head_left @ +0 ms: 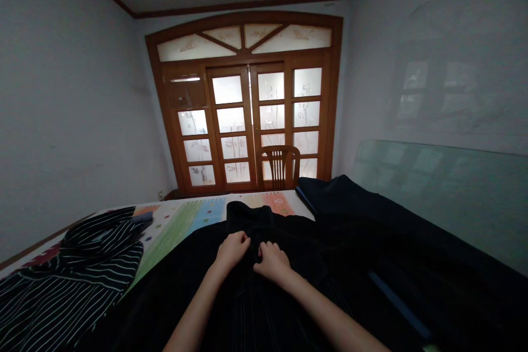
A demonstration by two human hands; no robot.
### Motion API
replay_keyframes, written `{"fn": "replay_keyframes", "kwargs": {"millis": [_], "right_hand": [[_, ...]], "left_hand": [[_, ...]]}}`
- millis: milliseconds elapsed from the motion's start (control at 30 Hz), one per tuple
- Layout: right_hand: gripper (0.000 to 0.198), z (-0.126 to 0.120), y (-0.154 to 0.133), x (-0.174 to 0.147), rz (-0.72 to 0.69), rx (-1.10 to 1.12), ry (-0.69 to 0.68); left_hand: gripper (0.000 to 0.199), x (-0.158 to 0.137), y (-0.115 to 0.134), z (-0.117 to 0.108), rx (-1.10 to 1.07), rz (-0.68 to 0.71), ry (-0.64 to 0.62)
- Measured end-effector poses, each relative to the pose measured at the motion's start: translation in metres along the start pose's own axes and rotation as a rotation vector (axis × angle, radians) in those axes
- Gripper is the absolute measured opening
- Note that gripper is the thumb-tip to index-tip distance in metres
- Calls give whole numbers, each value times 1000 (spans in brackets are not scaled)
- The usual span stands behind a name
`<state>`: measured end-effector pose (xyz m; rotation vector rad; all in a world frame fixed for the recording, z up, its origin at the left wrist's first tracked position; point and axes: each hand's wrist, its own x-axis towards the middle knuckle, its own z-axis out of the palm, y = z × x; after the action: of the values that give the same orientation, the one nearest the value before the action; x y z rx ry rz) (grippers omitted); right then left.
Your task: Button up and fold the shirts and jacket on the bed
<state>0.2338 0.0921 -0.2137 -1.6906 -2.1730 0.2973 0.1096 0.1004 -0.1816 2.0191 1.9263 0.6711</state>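
From the head view, I look down at my two arms reaching out over a dark jacket [264, 286] that lies spread out flat on the surface [181, 217]. The surface has a bright cloth with green, blue and orange blocks.

My left hand [232, 249] and my right hand [272, 260] sit close together, just below the collar [249, 215] of the jacket. My left grip is curled tight and pinches a bit of the dark cloth. My right grip is narrow too, with the fingers bent down on the cloth right beside it. I think I am working at the front of the jacket near the neck, maybe closing it or pulling it straight. It is too dark to see a button or a zip.

Next, I think I should move both hands down the front, bit by bit, and keep the cloth flat.

A striped shirt [82, 269] lies in a heap to my left. A wooden chair [278, 165] stands behind the surface, in front of the glass doors [247, 121].
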Motion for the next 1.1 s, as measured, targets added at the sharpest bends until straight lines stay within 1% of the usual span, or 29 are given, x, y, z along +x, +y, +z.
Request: {"fn": "replay_keyframes", "kwargs": {"millis": [133, 233, 333, 433, 567, 733, 900, 1100], "right_hand": [[20, -13, 13, -7, 66, 27, -24], [19, -16, 20, -15, 121, 54, -27], [28, -15, 18, -25, 152, 63, -47], [26, -14, 8, -34, 147, 48, -57], [20, -15, -3, -42, 126, 36, -48], [19, -10, 1, -50, 106, 91, 20], [18, 1, 14, -51, 70, 220, 75], [13, 9, 22, -38, 2, 440, 53]], "left_hand": [[19, -22, 3, 3, 73, -27, -73], [17, -42, 1, 7, 110, -29, -104], [18, -59, 2, 16, 123, -14, -128], [20, -68, 6, 25, 145, -25, -128], [18, -72, 10, 30, 148, -58, -114], [17, -74, 2, 29, 73, 8, -149], [12, -70, -6, 30, -18, -12, -154], [12, -65, -5, 32, -98, 15, -149]]}}
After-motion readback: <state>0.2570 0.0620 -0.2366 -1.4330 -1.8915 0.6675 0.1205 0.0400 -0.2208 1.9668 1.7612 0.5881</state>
